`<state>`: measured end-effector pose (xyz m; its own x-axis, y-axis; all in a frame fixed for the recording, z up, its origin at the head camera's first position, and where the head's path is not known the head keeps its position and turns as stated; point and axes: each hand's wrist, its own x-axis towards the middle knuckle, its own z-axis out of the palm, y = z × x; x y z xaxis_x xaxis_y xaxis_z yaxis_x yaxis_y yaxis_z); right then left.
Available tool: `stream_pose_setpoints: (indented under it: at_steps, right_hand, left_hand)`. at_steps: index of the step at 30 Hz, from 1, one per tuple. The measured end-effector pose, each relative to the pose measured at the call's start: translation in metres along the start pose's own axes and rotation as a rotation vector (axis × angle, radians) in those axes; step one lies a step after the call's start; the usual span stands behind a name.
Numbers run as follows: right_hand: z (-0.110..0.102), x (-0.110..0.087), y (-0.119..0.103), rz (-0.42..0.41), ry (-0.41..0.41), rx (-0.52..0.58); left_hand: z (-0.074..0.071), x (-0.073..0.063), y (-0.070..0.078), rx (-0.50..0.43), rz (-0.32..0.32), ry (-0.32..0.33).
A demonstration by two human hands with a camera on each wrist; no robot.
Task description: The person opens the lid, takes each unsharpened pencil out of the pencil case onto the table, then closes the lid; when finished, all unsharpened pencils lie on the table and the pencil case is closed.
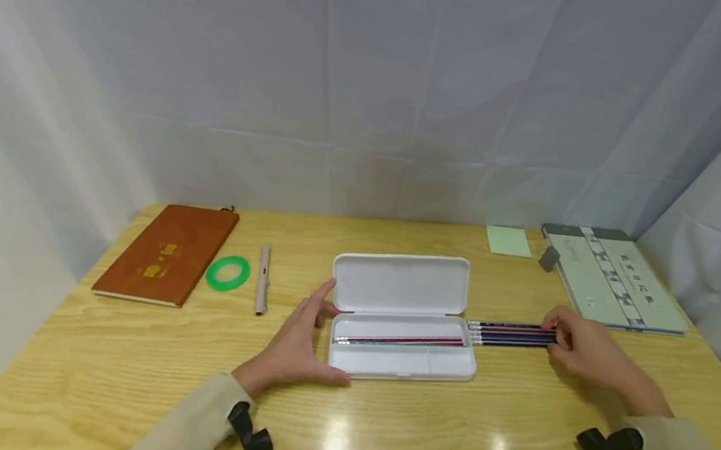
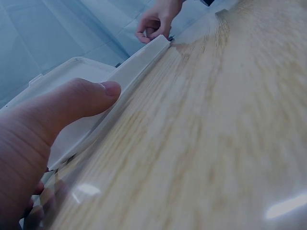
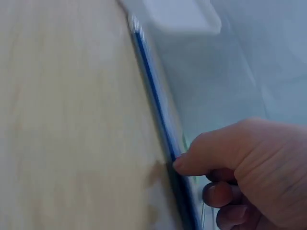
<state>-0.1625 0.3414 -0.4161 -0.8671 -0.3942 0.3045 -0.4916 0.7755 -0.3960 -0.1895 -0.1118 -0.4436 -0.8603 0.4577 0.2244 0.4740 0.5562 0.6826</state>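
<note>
A white pencil case (image 1: pixel 355 362) lies unfolded on the table, its lid (image 1: pixel 400 284) tilted back. Inside, a few pencils (image 1: pixel 414 341), red and pale green, lie lengthwise. My left hand (image 1: pixel 295 346) holds the case's left end, thumb along the front wall and fingers at the back; in the left wrist view the thumb (image 2: pixel 81 98) presses the rim. To the right of the case, several dark blue and red pencils (image 1: pixel 510 334) lie side by side, silver ends toward the case. My right hand (image 1: pixel 591 352) pinches their right ends between thumb and fingers.
A brown notebook (image 1: pixel 169 252), a green tape roll (image 1: pixel 211 275) and a pale pen (image 1: pixel 263 281) lie to the left. A green sticky-note pad (image 1: pixel 508 241), a grey eraser (image 1: pixel 549 258) and a pale green notebook (image 1: pixel 599 276) are at the back right. White curtains surround the table.
</note>
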Motion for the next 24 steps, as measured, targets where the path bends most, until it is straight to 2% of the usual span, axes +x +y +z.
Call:
stream_pose_setpoints:
  at_steps: [4,9,13,19,24]
  right_hand:
    - [0.008,0.024,-0.028,-0.009,-0.062,0.047]
    - [0.027,0.055,-0.064,-0.020,-0.185,0.094]
    - [0.044,0.072,-0.085,-0.049,-0.260,0.049]
    - [0.063,0.087,-0.100,-0.153,-0.243,-0.126]
    - [0.070,0.094,-0.106,-0.183,-0.211,-0.164]
  left_hand:
    - [0.000,0.000,0.000,-0.003,0.008,0.004]
    - [-0.001,0.000,0.000,-0.001,0.006,0.002]
    - [0.000,0.000,0.000,-0.005,0.000,-0.007]
    - [0.000,0.000,0.001,-0.009,-0.015,-0.016]
    - [0.000,-0.001,0.001,-0.009,-0.008,-0.011]
